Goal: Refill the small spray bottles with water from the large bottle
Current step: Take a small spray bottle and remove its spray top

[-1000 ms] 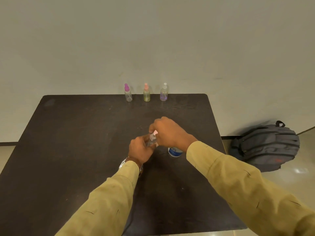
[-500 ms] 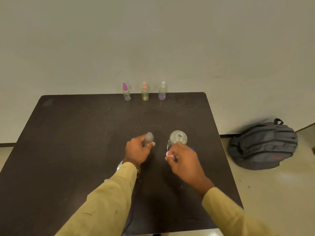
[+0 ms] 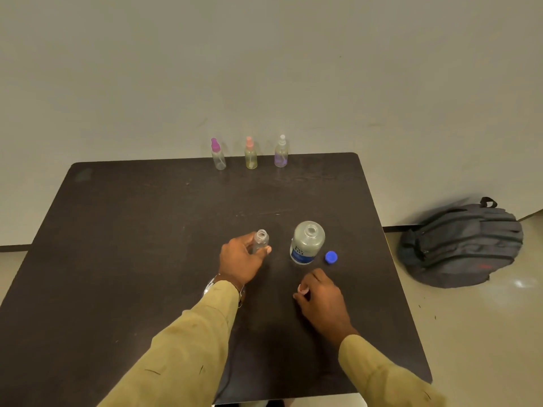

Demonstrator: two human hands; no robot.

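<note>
My left hand (image 3: 239, 259) grips a small clear spray bottle (image 3: 261, 240) that stands upright on the dark table (image 3: 132, 245) with its neck uncovered. My right hand (image 3: 321, 298) is low over the table nearer me and pinches the bottle's pale pink spray cap (image 3: 302, 288), which is mostly hidden by the fingers. The large clear bottle (image 3: 307, 242) with a blue label stands uncapped just right of the small one. Its blue cap (image 3: 331, 257) lies on the table beside it.
Three capped spray bottles stand at the table's far edge: a magenta-capped one (image 3: 218, 155), a pink-capped yellowish one (image 3: 250, 158) and a white-capped purplish one (image 3: 281, 152). A grey backpack (image 3: 458, 245) lies on the floor to the right, against the wall.
My right hand took the spray cap off the small bottle and drew it back toward me and down to the table. My left hand kept holding the bottle in place.
</note>
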